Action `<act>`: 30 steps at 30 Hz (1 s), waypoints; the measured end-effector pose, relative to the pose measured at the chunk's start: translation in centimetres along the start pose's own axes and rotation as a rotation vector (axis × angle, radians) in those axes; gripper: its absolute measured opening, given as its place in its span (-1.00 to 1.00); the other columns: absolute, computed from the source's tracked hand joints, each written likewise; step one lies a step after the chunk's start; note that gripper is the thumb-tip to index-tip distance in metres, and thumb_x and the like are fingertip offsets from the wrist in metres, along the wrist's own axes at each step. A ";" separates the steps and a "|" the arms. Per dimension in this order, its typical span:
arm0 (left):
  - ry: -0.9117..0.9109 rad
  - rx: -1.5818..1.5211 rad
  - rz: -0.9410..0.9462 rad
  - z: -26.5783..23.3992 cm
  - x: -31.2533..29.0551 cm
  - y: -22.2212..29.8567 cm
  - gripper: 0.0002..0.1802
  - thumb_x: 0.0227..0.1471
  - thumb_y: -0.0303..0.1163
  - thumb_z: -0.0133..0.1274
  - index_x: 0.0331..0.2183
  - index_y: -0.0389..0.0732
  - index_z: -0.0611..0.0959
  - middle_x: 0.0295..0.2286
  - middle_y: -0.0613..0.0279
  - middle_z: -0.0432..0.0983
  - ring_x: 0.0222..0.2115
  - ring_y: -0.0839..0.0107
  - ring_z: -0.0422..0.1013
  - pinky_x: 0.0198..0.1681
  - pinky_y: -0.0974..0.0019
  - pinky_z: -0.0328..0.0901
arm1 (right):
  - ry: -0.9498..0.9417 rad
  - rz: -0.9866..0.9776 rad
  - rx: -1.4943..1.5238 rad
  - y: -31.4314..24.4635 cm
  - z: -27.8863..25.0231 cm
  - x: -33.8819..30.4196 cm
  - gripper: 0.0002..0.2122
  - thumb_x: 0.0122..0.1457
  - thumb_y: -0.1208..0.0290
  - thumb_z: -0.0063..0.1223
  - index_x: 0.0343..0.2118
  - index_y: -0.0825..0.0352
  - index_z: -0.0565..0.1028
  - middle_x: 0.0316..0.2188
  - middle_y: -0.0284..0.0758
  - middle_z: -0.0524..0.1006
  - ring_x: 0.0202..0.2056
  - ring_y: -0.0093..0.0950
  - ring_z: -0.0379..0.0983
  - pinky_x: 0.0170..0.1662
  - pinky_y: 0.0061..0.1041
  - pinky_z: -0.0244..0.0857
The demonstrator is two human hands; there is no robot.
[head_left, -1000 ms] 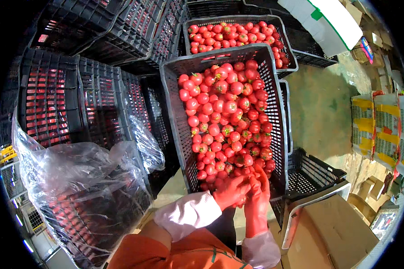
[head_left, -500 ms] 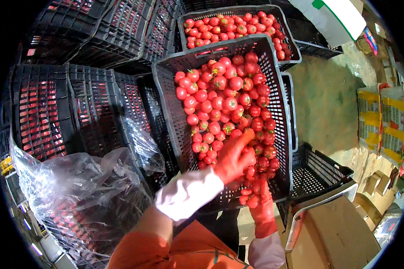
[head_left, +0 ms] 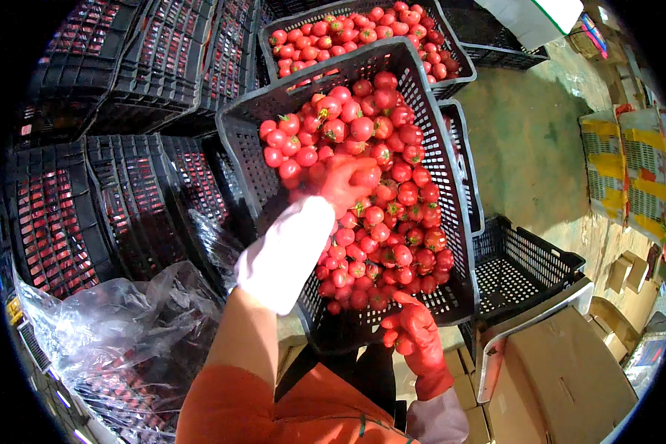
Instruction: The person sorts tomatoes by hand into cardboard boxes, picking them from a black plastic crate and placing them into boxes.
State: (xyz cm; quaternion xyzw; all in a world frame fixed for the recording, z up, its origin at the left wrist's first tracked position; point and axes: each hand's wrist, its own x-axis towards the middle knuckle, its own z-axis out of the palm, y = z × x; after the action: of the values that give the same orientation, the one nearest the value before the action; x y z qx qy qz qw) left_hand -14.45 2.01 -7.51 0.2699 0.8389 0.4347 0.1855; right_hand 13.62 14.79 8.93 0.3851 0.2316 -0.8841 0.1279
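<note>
A black plastic crate [head_left: 237,133] of red tomatoes [head_left: 403,194] sits tilted in front of me. My left hand [head_left: 339,186], in a red glove with a white sleeve cover, reaches into the middle of the pile. Its fingers close round a tomato [head_left: 365,176]. By the crate's near edge is my right hand [head_left: 418,334], also red-gloved. Its fingers curl in, with the index finger partly stretched toward the nearest tomatoes. Red glove and red fruit blend there, so whatever it holds cannot be made out.
Another crate of tomatoes [head_left: 333,37] stands behind. Stacked black crates [head_left: 59,214] line the left, partly under clear plastic film [head_left: 133,325]. To the right are a black crate [head_left: 522,259], a cardboard box [head_left: 562,377] and yellow-taped crates [head_left: 607,166].
My left hand has moved away from me and leftward, up the pile. My right hand has drawn slightly back, apart from the left. The view has shifted a little.
</note>
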 end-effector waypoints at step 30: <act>0.168 0.152 -0.388 5.0 0.1 -0.3 -0.45 -0.03 -0.25 0.18 -0.02 -0.29 0.50 -0.22 -0.07 0.54 -0.22 0.06 0.49 -0.16 0.18 0.37 | 0.194 0.161 -0.164 0.3 -1.7 -0.4 -0.53 0.20 0.07 0.01 -0.02 0.39 0.43 -0.18 -0.23 0.57 -0.33 -0.48 0.52 -0.30 -0.52 0.37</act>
State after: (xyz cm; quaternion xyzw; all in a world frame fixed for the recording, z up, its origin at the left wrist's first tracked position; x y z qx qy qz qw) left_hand -11.92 5.09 -10.54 0.0795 0.9180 0.3473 0.1743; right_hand 15.04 15.39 8.14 0.4745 0.2827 -0.8077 0.2062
